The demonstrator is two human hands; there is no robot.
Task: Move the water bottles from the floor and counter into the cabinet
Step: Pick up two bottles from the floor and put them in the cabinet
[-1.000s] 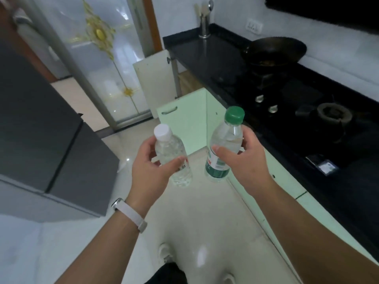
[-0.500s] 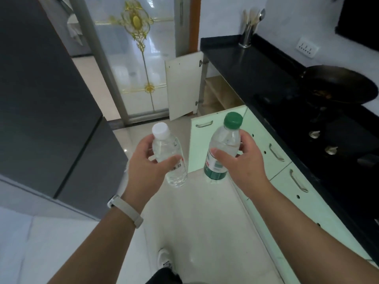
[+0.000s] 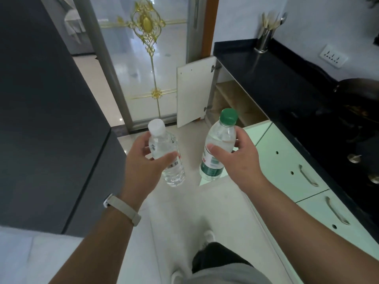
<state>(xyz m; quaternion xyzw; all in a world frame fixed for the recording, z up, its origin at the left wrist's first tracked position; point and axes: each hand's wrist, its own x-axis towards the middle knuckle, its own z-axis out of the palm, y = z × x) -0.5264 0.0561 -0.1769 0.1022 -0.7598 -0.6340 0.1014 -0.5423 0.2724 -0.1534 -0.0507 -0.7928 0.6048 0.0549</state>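
Black counter [image 3: 266, 78], mint drawers [image 3: 287, 167], gold-ornamented glass door [image 3: 139, 83]

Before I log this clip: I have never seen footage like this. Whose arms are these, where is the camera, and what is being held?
There is no machine here. A person wears one wide-angle camera on the head, looking forward and down, so the two arms coming in from below are their own. The left hand, with a wristband on that wrist, grips a white-capped bottle. The right hand grips a green-capped bottle with a green label. Ahead, the cabinet under the black counter has its white door swung open, showing wooden shelves. On the counter stand a metal utensil holder at the far end and a dark wok at the right.
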